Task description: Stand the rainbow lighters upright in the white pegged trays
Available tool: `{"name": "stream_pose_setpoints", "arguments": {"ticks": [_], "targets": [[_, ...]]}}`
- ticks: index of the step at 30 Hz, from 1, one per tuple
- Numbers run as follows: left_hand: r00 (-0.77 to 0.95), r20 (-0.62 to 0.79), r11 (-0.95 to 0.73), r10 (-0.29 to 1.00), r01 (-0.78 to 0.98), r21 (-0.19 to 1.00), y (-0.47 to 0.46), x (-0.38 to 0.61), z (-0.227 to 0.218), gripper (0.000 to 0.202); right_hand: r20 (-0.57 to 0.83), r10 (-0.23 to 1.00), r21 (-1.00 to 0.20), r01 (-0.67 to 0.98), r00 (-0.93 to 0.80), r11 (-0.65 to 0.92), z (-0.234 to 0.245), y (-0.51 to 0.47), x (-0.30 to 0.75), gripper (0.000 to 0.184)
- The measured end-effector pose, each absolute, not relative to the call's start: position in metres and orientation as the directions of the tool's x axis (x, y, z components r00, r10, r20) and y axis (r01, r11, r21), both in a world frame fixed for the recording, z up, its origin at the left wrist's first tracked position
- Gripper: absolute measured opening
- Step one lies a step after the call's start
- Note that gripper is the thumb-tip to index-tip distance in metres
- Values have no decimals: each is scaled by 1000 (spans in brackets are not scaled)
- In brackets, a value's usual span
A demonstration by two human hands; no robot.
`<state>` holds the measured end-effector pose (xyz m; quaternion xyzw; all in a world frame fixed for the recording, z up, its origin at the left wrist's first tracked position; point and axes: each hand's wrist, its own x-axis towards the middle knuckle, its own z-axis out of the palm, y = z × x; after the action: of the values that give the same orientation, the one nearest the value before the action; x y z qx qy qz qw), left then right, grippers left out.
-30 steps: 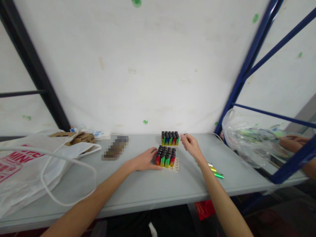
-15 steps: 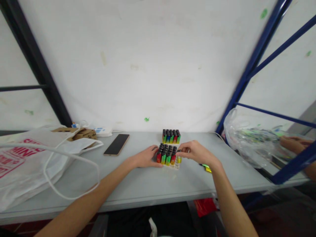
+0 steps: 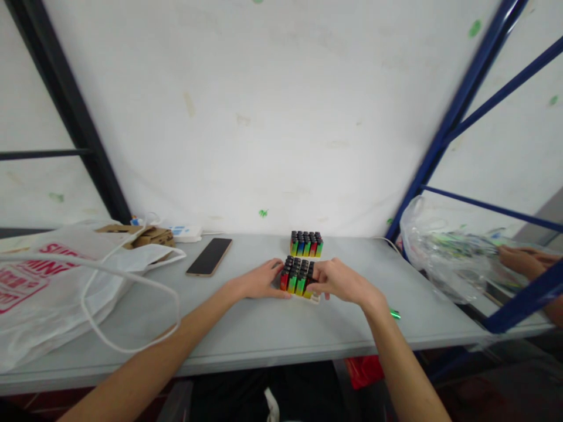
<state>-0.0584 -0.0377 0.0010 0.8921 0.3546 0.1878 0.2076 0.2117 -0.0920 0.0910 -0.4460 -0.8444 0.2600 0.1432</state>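
Note:
Several multicoloured lighters (image 3: pixel 300 285) with black tops stand upright in rows in a pale tray (image 3: pixel 315 300) on the table. My left hand (image 3: pixel 263 281) is closed around the tray's left side, thumb along the front edge and fingers behind. At the right end of the rows, my right hand (image 3: pixel 341 281) pinches a lighter, which its fingers mostly cover. A loose green lighter (image 3: pixel 394 314) lies beside my right forearm, partly hidden by it. Behind the tray stands another block of upright lighters (image 3: pixel 307 244).
A phone (image 3: pixel 210 257) lies left of my hands. Farther left are a white plastic bag (image 3: pixel 65 293), a cardboard piece (image 3: pixel 153 237) and a white cable (image 3: pixel 132 278). At right, a clear plastic bag (image 3: pixel 433 258) sits by a blue rack post (image 3: pixel 422 164); another person's hand (image 3: pixel 521 261) is beyond.
My right hand has shifted slightly left and lower, and its fingers now cover the right end of the lighter rows. My left hand keeps its hold. The view has tilted slightly.

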Motion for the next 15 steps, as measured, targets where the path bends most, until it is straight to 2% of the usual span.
{"name": "stream_pose_setpoints", "arguments": {"ticks": [3,8,13,15], "targets": [[681,174,-660,711,561,500,-38,-59,2,84,-18,811,-566,675,-584,473,95,-97,211,19],[683,169,-661,711,566,492,-39,-58,4,83,4,818,-483,715,-576,506,97,-96,212,19],[684,179,-665,708,558,497,-36,-59,-1,86,-23,935,-317,890,-354,329,99,-96,205,39],[682,189,-668,707,555,496,-35,-60,-3,88,-51,927,-326,884,-371,335,101,-97,205,45]]}}
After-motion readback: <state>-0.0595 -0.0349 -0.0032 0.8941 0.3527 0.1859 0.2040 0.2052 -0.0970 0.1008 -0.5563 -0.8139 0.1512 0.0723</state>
